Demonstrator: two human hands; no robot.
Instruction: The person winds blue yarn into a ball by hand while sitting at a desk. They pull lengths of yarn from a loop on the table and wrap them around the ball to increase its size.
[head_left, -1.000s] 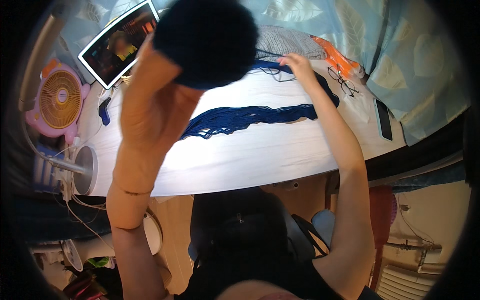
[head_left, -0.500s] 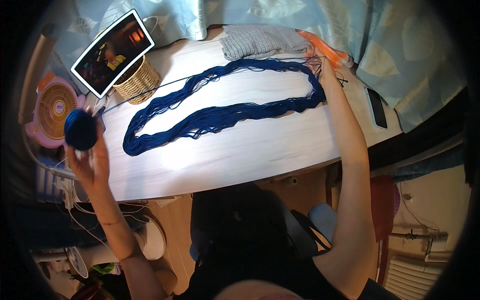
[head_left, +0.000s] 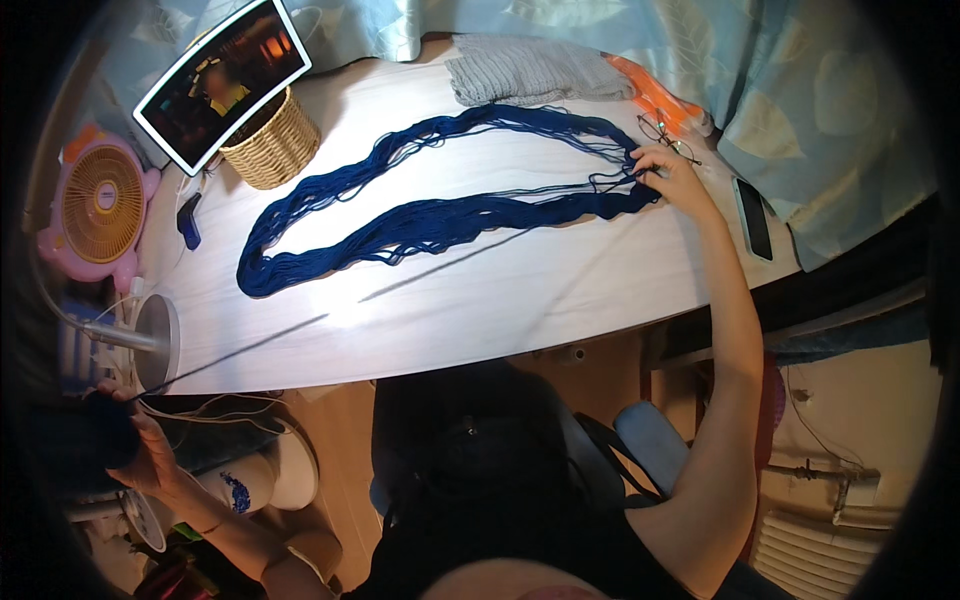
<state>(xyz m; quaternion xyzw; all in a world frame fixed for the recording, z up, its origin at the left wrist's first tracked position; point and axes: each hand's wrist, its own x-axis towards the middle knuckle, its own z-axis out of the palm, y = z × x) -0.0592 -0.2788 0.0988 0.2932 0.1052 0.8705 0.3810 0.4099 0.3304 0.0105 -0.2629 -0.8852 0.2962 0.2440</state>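
Note:
A long skein of dark blue yarn [head_left: 420, 235] lies in an open loop across the white table [head_left: 420, 330]. At the lower left, past the table's edge, my left hand [head_left: 150, 455] is closed round a dark ball of the same yarn [head_left: 108, 430]. One taut strand [head_left: 250, 346] runs from the ball, over the tabletop, toward the skein; glare hides a short stretch of it. My right hand [head_left: 675, 180] is at the right end of the loop, its fingertips pinched on the yarn there.
Behind the loop are a grey knitted piece [head_left: 540, 70], an orange bag [head_left: 655, 95] and glasses [head_left: 665, 140]. A phone [head_left: 753, 218] lies at right. At left stand a tablet [head_left: 225, 85], a woven basket [head_left: 272, 148], a pink fan [head_left: 100, 205] and a lamp base [head_left: 158, 345].
My left hand has carried the ball down and away from the table, drawing out the strand. My right hand has come nearer, from the skein's far right corner to its right end.

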